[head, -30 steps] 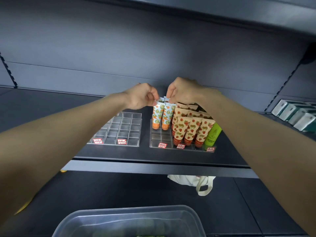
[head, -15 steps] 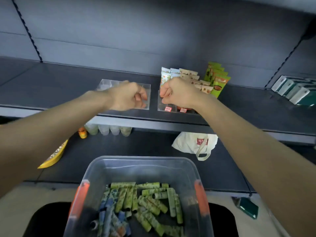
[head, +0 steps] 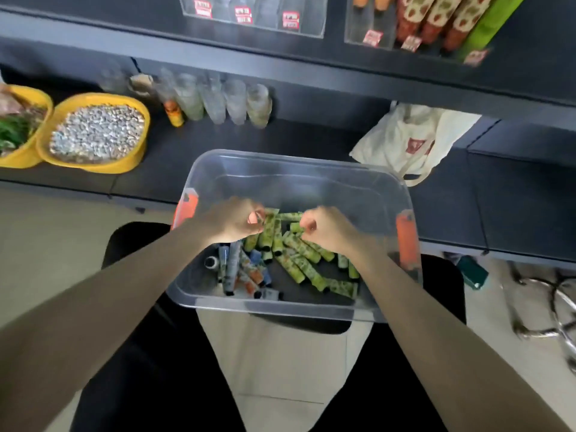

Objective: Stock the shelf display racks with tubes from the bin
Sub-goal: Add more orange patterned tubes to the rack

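Green tubes (head: 299, 244) printed with a speckled leafy pattern and capped in black are lying jumbled across the middle and right of the clear plastic bin (head: 290, 162), which is sitting in the centre of the frame with an orange handle on each side. Blue and orange patterned tubes (head: 246, 271) are lying beside them at the bin's lower left. Along the top edge of the frame the clear display racks (head: 258, 14) are showing small red labels (head: 291, 20), their writing too blurred to read, and the right-hand rack is holding strawberry-print tubes (head: 436, 17). A cream tote bag (head: 414, 138) at the upper right is carrying a red print that is also unreadable. Both bare forearms are reaching up from the lower corners of the frame and meeting over the bin. The left hand (head: 233, 222) is curling its fingers against the crimped end of a green tube, and the right hand (head: 324, 229) is curling its fingers at the end of another, knuckles turned upward; motion blur is hiding whether either hand is actually pinching a tube.
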The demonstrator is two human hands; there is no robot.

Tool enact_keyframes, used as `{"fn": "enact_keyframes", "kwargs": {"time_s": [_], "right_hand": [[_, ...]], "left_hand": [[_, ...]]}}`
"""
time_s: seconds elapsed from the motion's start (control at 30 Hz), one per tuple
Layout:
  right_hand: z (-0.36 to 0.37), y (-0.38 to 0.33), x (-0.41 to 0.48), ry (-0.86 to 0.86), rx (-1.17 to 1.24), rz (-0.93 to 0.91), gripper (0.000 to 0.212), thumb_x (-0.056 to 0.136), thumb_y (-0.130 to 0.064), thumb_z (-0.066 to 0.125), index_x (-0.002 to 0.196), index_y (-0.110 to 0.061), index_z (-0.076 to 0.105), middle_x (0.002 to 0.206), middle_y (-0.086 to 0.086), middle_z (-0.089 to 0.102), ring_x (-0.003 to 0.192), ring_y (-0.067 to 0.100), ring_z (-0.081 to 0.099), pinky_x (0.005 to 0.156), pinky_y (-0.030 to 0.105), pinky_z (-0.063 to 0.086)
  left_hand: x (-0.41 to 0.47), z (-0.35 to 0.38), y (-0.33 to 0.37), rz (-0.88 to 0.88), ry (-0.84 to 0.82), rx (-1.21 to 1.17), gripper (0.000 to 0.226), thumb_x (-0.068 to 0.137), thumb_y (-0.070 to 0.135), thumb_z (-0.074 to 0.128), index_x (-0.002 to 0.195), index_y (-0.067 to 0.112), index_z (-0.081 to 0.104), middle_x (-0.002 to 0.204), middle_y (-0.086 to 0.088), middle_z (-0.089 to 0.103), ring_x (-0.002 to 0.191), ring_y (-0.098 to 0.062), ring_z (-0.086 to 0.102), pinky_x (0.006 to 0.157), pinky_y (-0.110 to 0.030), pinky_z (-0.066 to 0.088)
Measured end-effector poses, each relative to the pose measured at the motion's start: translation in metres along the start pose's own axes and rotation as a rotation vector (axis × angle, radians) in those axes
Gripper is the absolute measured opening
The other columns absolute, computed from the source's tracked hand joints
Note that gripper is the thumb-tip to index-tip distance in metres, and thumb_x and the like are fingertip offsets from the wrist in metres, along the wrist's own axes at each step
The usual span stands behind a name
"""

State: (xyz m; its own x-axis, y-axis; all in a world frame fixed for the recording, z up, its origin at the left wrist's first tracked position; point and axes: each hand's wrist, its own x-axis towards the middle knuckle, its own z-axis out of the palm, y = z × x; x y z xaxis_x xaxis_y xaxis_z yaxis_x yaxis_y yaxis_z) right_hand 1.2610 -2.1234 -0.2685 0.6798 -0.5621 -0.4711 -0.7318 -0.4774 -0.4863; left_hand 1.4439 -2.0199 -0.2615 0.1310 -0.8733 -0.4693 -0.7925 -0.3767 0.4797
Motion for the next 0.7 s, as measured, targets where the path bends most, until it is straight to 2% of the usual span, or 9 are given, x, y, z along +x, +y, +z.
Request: {"fn": "enact_keyframes", "kwargs": {"time_s": [0.1,0.2,0.37,0.43,0.47,0.5,0.53,0.6,0.7], "right_hand": [[0.042,0.014,0.001,-0.133,0.051,0.095,0.026,0.088,-0.01,0.064,0.114,-0.005,0.064,0.114,0.011,0.066,0.1,0.026,0.064,0.091,0.037,0.051],[0.069,0.022,0.008,-0.227,0.063,0.171,0.04,0.089,-0.011,0.062,0.129,-0.01,0.055,0.125,0.014,0.06,0.108,0.029,0.06,0.093,0.039,0.05],[0.08,0.01,0.022,-0.302,0.208,0.104,0.054,0.086,-0.021,0.069,0.135,-0.008,0.049,0.137,0.011,0.053,0.123,0.027,0.052,0.1,0.033,0.041],[0.089,0.003,0.027,-0.375,0.266,0.102,0.045,0.084,-0.021,0.071,0.124,-0.006,0.058,0.121,0.012,0.062,0.109,0.025,0.058,0.088,0.031,0.042],[0.094,0.0,0.03,-0.401,0.281,0.1,0.033,0.083,-0.023,0.073,0.109,-0.005,0.064,0.101,0.014,0.066,0.091,0.024,0.06,0.077,0.031,0.04],[0.099,-0.002,0.034,-0.414,0.294,0.091,0.026,0.081,-0.025,0.074,0.091,-0.004,0.063,0.08,0.013,0.06,0.073,0.022,0.054,0.067,0.031,0.033],[0.104,-0.003,0.037,-0.422,0.312,0.088,0.03,0.08,-0.028,0.075,0.078,-0.003,0.058,0.067,0.011,0.051,0.064,0.02,0.045,0.063,0.031,0.025],[0.107,-0.006,0.042,-0.416,0.33,0.104,0.037,0.077,-0.032,0.077,0.073,-0.002,0.056,0.063,0.01,0.047,0.061,0.019,0.041,0.06,0.031,0.022],[0.113,-0.012,0.045,-0.425,0.276,0.1,0.04,0.074,-0.042,0.077,0.064,-0.014,0.051,0.062,0.005,0.054,0.062,0.018,0.047,0.059,0.031,0.027]], "left_hand": [[0.0,0.038,-0.021,-0.056,-0.079,-0.069,0.022,0.086,0.023,0.063,0.107,0.017,0.062,0.109,-0.005,0.064,0.098,-0.024,0.06,0.092,-0.041,0.048],[0.003,0.058,-0.034,-0.114,-0.073,0.032,0.043,0.084,0.023,0.065,0.125,0.012,0.053,0.129,-0.012,0.05,0.119,-0.03,0.046,0.099,-0.039,0.039],[0.015,0.07,-0.052,-0.175,-0.15,0.066,0.074,0.076,0.023,0.073,0.139,0.011,0.037,0.142,-0.014,0.036,0.13,-0.033,0.035,0.106,-0.043,0.034],[0.018,0.069,-0.055,-0.165,-0.162,0.099,0.069,0.073,0.022,0.076,0.133,0.01,0.044,0.135,-0.014,0.041,0.124,-0.031,0.04,0.103,-0.039,0.036],[0.02,0.068,-0.057,-0.157,-0.156,0.11,0.063,0.072,0.02,0.077,0.127,0.01,0.049,0.129,-0.014,0.044,0.118,-0.03,0.044,0.1,-0.036,0.037],[0.022,0.067,-0.058,-0.155,-0.153,0.112,0.057,0.071,0.019,0.078,0.121,0.009,0.053,0.122,-0.013,0.048,0.112,-0.028,0.046,0.095,-0.034,0.038],[0.022,0.065,-0.058,-0.157,-0.154,0.107,0.052,0.07,0.017,0.078,0.116,0.008,0.056,0.116,-0.013,0.051,0.104,-0.026,0.048,0.091,-0.033,0.038],[0.021,0.063,-0.056,-0.165,-0.16,0.093,0.045,0.068,0.014,0.08,0.108,0.008,0.06,0.105,-0.012,0.057,0.093,-0.023,0.047,0.085,-0.032,0.04],[0.018,0.061,-0.053,-0.179,-0.155,0.034,0.043,0.067,0.013,0.081,0.105,0.007,0.061,0.097,-0.009,0.055,0.089,-0.021,0.044,0.082,-0.032,0.042]]}}
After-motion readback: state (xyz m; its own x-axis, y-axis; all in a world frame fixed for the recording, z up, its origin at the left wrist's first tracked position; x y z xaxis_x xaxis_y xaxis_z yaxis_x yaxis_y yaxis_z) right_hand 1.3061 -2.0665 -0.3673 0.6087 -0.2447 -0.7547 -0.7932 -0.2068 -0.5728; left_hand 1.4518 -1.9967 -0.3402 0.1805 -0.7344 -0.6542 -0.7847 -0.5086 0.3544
